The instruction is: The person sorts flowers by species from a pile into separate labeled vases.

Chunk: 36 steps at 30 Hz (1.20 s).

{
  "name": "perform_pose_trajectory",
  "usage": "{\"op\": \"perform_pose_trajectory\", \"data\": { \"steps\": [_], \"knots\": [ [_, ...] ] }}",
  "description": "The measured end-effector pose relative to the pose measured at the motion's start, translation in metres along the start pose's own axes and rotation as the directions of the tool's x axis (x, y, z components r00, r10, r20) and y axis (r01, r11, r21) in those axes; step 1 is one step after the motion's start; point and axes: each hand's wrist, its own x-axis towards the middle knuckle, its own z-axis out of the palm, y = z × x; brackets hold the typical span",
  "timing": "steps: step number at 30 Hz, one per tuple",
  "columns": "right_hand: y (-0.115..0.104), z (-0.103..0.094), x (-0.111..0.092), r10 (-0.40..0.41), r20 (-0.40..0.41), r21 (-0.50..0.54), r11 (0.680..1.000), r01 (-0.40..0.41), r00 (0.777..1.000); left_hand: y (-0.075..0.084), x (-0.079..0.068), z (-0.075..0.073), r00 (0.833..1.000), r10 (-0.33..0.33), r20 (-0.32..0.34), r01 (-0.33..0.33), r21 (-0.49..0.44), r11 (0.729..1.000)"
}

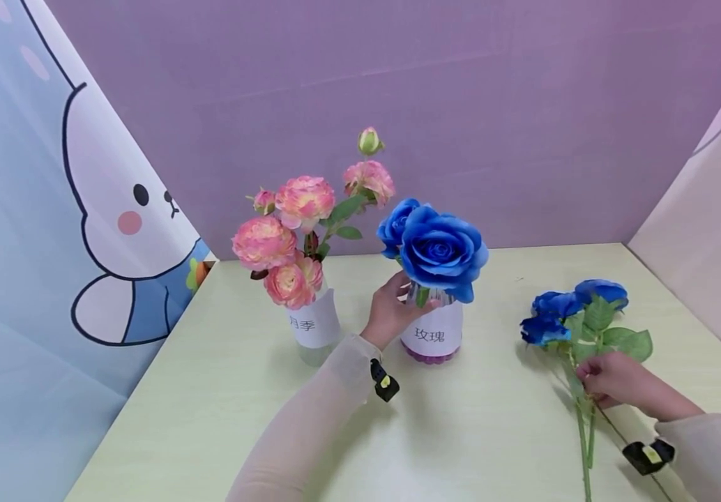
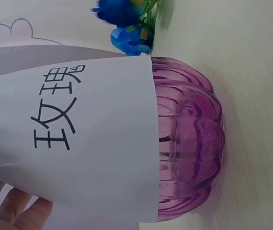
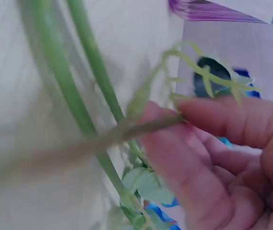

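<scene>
My left hand [image 1: 392, 312] grips the upper part of a purple glass vase [image 2: 189, 139], which stands upright with a white paper label [image 1: 438, 326] round it. Large blue roses [image 1: 442, 249] fill the top of this vase and cover part of my fingers. On the right, my right hand [image 1: 620, 383] pinches a thin brownish stem [image 3: 79, 151] between thumb and fingers. Around it are blue roses [image 1: 555, 307] with green leaves [image 1: 627, 341], their thicker green stems [image 1: 581, 446] pointing toward the front edge.
Left of the purple vase stands another labelled vase [image 1: 316, 328], holding pink flowers [image 1: 306, 202] and a bud. A purple backdrop [image 1: 360, 84] rises behind the pale table [image 1: 461, 432]. Cloth panels with cartoon drawings close off the left [image 1: 21, 314] and right [image 1: 712, 230] sides.
</scene>
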Motion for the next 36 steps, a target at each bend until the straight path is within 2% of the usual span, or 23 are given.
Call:
{"op": "perform_pose_trajectory", "data": {
  "steps": [5,8,9,10,12,14,16,19,22,23,24,28,31,34,36],
  "knots": [
    [0.006,-0.006,0.005,0.047,-0.045,0.227,0.973,-0.036,0.998,0.000,0.000,0.001,1.000,0.001,-0.001,-0.001,0.000,1.000],
    [0.015,-0.006,0.005,0.061,-0.067,0.387,0.922,-0.030,0.996,-0.001,0.000,0.001,1.000,0.008,-0.002,-0.008,0.001,1.000],
    [0.017,-0.005,0.004,0.064,-0.075,0.456,0.890,-0.023,0.995,-0.001,0.000,0.001,1.000,0.013,-0.003,-0.013,0.001,1.000],
    [0.020,-0.004,0.004,0.064,-0.086,0.534,0.846,-0.008,0.994,-0.001,0.000,0.001,1.000,0.016,-0.005,-0.016,-0.002,1.000],
    [0.023,0.000,0.003,0.068,-0.109,0.685,0.728,0.026,0.992,-0.001,0.000,0.001,1.000,0.018,-0.007,-0.018,-0.004,1.000],
    [0.024,0.006,0.002,0.074,-0.138,0.813,0.578,0.070,0.988,-0.001,0.000,0.001,1.000,0.020,-0.008,-0.020,-0.005,1.000],
    [0.024,0.012,0.001,0.070,-0.175,0.898,0.420,0.131,0.982,-0.001,0.000,0.001,1.000,0.021,-0.007,-0.021,-0.005,1.000],
    [0.021,0.021,-0.001,0.049,-0.230,0.951,0.221,0.214,0.972,-0.002,0.001,0.001,1.000,0.029,-0.002,-0.029,-0.004,1.000],
    [0.014,0.030,0.000,0.065,-0.279,0.959,0.064,0.275,0.958,-0.003,0.001,0.001,0.999,0.036,-0.008,-0.036,-0.004,0.999],
    [0.011,0.033,0.000,0.088,-0.284,0.959,0.030,0.282,0.955,-0.003,0.001,0.000,0.999,0.034,-0.010,-0.034,-0.002,0.999],
    [0.007,0.036,0.001,0.116,-0.292,0.956,0.000,0.294,0.949,-0.003,0.001,0.000,0.999,0.032,-0.011,-0.032,-0.004,0.999],
    [-0.010,0.047,0.004,0.283,-0.294,0.944,-0.064,0.324,0.913,-0.002,0.001,0.000,0.999,0.035,-0.012,-0.035,-0.006,0.999],
    [-0.024,0.053,0.006,0.395,-0.294,0.926,-0.106,0.361,0.870,-0.001,0.001,0.000,0.999,0.038,-0.011,-0.038,-0.002,0.999],
    [-0.035,0.057,0.008,0.445,-0.283,0.908,-0.160,0.386,0.850,-0.002,0.001,0.001,1.000,0.028,-0.012,-0.028,0.004,1.000],
    [-0.040,0.058,0.009,0.435,-0.289,0.897,-0.188,0.401,0.853,-0.003,0.001,0.001,1.000,0.018,-0.013,-0.018,0.006,1.000]
  ]
}}
